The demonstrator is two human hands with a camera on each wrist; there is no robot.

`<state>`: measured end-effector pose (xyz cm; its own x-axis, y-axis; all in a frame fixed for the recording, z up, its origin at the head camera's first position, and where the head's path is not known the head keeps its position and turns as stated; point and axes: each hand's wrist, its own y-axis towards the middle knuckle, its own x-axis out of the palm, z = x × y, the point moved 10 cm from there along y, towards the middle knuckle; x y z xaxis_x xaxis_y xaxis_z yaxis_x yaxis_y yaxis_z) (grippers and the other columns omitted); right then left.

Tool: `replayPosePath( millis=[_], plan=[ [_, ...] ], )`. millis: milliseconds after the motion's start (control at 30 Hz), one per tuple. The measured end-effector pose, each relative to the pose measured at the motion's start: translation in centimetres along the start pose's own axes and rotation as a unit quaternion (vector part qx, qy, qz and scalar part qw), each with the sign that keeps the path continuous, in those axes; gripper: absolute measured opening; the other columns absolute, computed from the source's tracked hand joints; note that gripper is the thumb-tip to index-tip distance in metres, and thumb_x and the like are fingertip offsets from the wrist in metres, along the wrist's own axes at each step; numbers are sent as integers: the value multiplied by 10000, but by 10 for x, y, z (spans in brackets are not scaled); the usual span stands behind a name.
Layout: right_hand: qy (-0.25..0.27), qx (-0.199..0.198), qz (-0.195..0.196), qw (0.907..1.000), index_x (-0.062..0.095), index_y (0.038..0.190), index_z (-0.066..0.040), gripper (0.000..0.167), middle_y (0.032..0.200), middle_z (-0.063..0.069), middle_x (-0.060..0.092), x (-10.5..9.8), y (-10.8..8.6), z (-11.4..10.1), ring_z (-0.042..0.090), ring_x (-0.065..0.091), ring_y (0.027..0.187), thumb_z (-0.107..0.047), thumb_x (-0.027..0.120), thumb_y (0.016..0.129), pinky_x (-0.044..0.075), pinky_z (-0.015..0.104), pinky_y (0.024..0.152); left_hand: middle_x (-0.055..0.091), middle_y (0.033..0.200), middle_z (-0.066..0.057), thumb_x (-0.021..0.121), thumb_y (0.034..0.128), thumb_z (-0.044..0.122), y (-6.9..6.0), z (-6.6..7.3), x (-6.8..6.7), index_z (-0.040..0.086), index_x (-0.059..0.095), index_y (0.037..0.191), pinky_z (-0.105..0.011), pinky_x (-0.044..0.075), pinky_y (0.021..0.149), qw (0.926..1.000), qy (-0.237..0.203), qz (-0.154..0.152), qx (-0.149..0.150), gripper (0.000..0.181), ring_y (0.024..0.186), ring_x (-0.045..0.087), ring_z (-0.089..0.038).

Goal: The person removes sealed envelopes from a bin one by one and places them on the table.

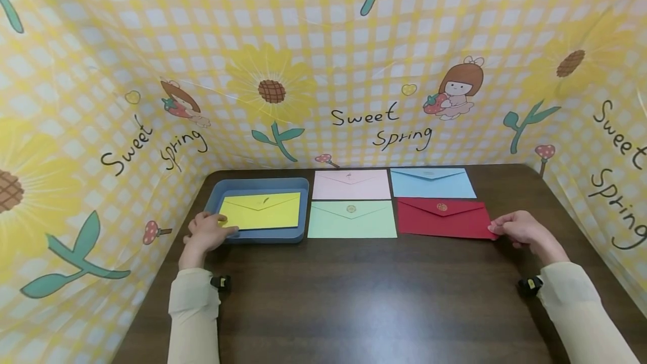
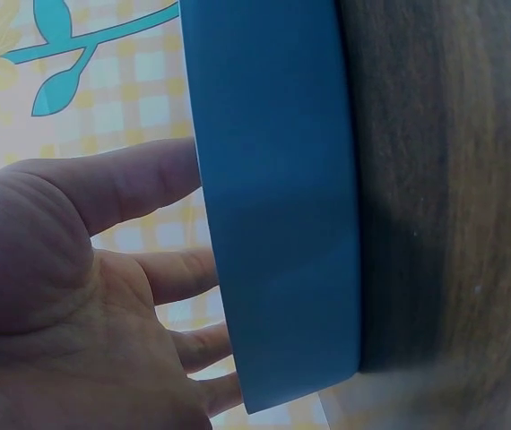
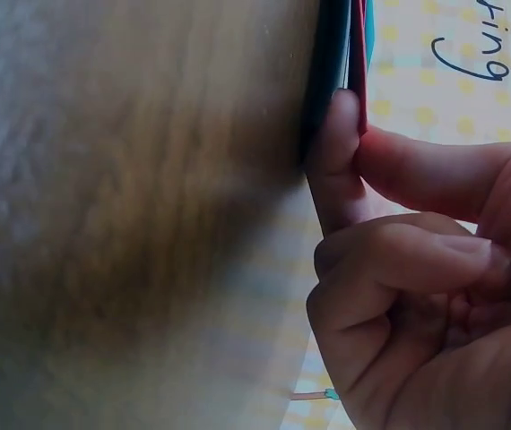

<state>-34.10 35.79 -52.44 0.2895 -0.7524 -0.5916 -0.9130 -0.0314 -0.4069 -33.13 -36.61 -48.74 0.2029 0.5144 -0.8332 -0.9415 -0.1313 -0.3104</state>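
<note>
A yellow envelope point(image 1: 265, 211) lies in the blue tray point(image 1: 275, 236) at the left. My left hand point(image 1: 207, 230) reaches over the tray's left side, its thumb and fingers at the envelope's left end. In the left wrist view its fingers are spread and fairly straight, while the tray wall point(image 2: 278, 215) hides the fingertips. At the right, my right hand point(image 1: 520, 228) pinches the right end of a red envelope point(image 1: 440, 222) between thumb and index finger. The right wrist view shows the red envelope's edge point(image 3: 359, 54) in that pinch, with the other fingers curled.
Between tray and red envelope lies a mint green envelope point(image 1: 352, 226). Behind are a pink envelope point(image 1: 349, 189) and a light blue envelope point(image 1: 429, 184). All rest on a dark wooden table point(image 1: 354, 296). A yellow checked cloth point(image 1: 333, 72) hangs along the back and sides.
</note>
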Motion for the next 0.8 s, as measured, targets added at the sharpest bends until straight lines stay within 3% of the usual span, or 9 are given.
replayPosePath(
  millis=[400, 633, 800],
  plan=[
    [-248, -115, 20, 9996, 734, 1122, 116, 297, 911, 83, 698, -3, 7, -7, 267, 509, 691, -150, 692, 998, 460, 373, 631, 51, 1621, -407, 659, 1020, 411, 6, -7, 2, -85, 479, 1491, -828, 110, 1051, 10000, -35, -46, -6, 707, 1455, -8, -640],
    [-788, -124, 54, 9968, 741, 1090, 117, 301, 1005, 239, 691, -8, 9, -17, 387, 565, 936, -166, 714, 992, 523, 469, 764, 44, 1617, -421, 665, 1012, 401, 9, -11, 5, -92, 482, 1487, -836, 111, 1034, 9999, -95, -52, 60, 709, 1449, -10, -651],
    [-1006, -78, 159, 9948, 747, 1051, 120, 288, 962, 241, 696, -11, 10, -23, 435, 570, 957, -156, 715, 974, 500, 556, 824, 68, 1610, -417, 660, 1022, 382, 4, -7, 3, -94, 494, 1473, -830, 126, 1041, 10000, -37, 3, -6, 677, 1447, 12, -645]
  ],
)
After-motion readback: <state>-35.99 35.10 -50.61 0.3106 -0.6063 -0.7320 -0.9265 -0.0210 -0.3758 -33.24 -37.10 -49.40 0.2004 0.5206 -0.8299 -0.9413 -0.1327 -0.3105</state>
